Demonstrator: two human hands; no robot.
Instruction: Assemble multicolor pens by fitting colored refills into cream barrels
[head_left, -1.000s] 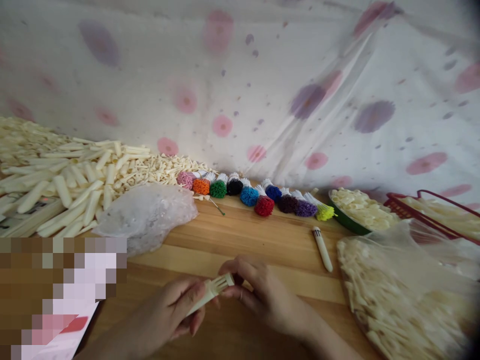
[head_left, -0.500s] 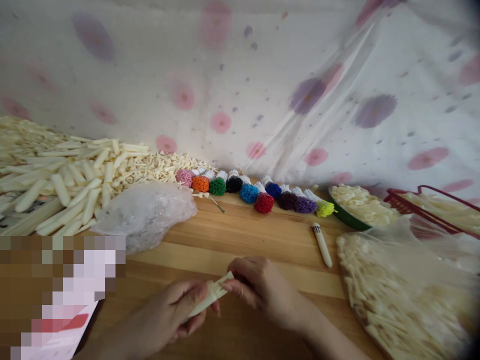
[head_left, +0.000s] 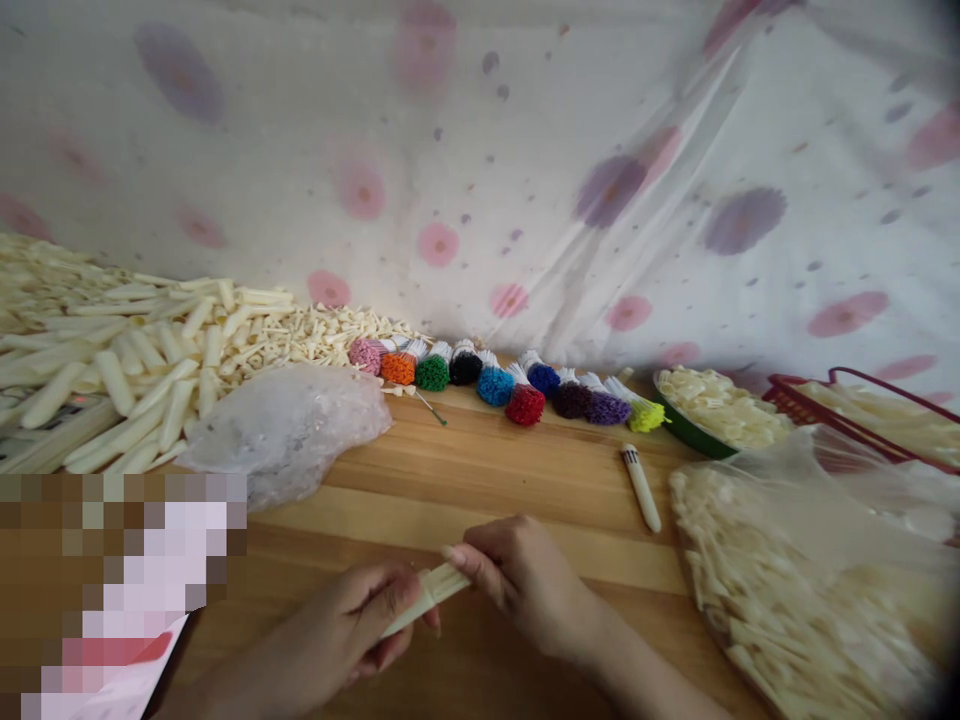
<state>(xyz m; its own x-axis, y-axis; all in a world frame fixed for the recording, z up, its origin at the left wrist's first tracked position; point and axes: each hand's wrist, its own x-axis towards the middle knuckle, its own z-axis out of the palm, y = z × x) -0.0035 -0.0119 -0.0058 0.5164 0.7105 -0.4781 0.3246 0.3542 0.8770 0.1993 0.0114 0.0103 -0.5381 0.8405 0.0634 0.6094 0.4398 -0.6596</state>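
1. Left hand point(head_left: 371, 620): fingers wrapped around the lower part of a cream tube point(head_left: 439, 588), thumb laid along the top. No visible gap in the grip.
2. Right hand point(head_left: 525, 585): fingers curled in, thumb and fingers drawn together at the tube's far end. Whether a small part is pinched there too, cannot tell; the fingers hide it.
3. Tube's place: between the two hands, above the near part of the wooden surface point(head_left: 480, 470), tilted with the right-hand end higher.
4. Slots seem to run along its upper part; detail too soft to count them.
5. Handling, my judgement: let the left hand be the steady one, gripping firmly without squeezing the wall out of round. Work the right fingers in line with the tube; sideways pressure could bend the thin strips between slots.
6. Worth turning the slotted side toward the eyes, thumb clear of it.
7. Handy reference: a white pen point(head_left: 642, 490) with dark marks near its top, lying apart, right of the hands.
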